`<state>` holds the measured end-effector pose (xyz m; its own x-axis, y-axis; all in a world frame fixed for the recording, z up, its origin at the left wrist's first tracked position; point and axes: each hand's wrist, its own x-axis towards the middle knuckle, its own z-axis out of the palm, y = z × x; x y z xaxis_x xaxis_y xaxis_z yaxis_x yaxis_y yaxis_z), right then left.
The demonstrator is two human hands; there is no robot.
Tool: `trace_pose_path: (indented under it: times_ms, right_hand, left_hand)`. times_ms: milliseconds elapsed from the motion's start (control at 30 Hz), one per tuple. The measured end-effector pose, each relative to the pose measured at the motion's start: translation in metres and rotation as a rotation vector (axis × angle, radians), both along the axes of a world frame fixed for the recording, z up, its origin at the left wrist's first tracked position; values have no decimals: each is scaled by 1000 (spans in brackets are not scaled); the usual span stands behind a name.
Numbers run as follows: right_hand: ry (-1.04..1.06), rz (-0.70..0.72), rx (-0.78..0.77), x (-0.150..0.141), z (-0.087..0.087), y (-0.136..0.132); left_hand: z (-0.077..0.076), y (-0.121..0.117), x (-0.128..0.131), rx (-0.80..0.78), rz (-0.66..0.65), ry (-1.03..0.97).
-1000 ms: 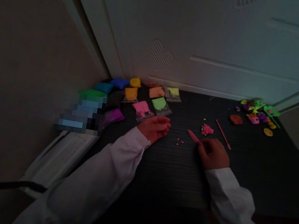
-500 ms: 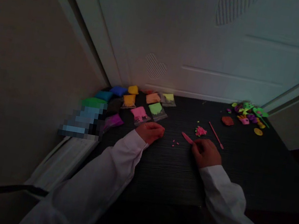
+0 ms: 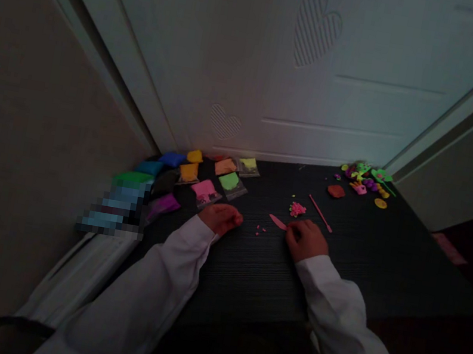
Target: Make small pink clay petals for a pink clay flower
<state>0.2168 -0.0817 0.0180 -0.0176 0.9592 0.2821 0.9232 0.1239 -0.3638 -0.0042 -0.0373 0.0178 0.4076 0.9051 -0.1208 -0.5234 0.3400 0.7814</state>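
My right hand (image 3: 305,240) rests on the dark table (image 3: 408,260) with its fingers closed on the handle of a pink plastic knife (image 3: 277,222), whose blade points left. A few tiny pink crumbs (image 3: 260,229) lie just left of the blade. Behind the knife sits a small heap of pink clay bits (image 3: 297,209), and a thin pink stick tool (image 3: 320,213) lies to its right. My left hand (image 3: 221,219) lies on the table with its fingers curled in, in front of a pink clay bag (image 3: 205,191). The light is dim.
Several coloured clay bags lie at the back left: green (image 3: 230,181), orange (image 3: 225,167), yellow (image 3: 189,172), blue (image 3: 172,159), purple (image 3: 163,204). Small clay figures (image 3: 365,179) and a red lump (image 3: 336,191) sit at the back right. A white door (image 3: 283,58) stands behind the table.
The view has tilted up and back, so everything sits lower and smaller. My left hand's fingers have curled in and drawn back a little. My right hand keeps the pink knife.
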Motion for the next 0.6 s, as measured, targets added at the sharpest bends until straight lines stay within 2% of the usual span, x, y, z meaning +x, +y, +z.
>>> trace_pose_path:
  times_ms: [200,467,600]
  right_hand:
    - [14,12,20,0,0,-1]
    - [15,21,16,1,-1,-2]
    - [2,13,-3,2,-1,-1]
  left_hand:
    - [3,2,1,19,6,-32]
    - [2,-3,-1,-9,-47,40]
    - [6,-4,3,-24,-32,-33]
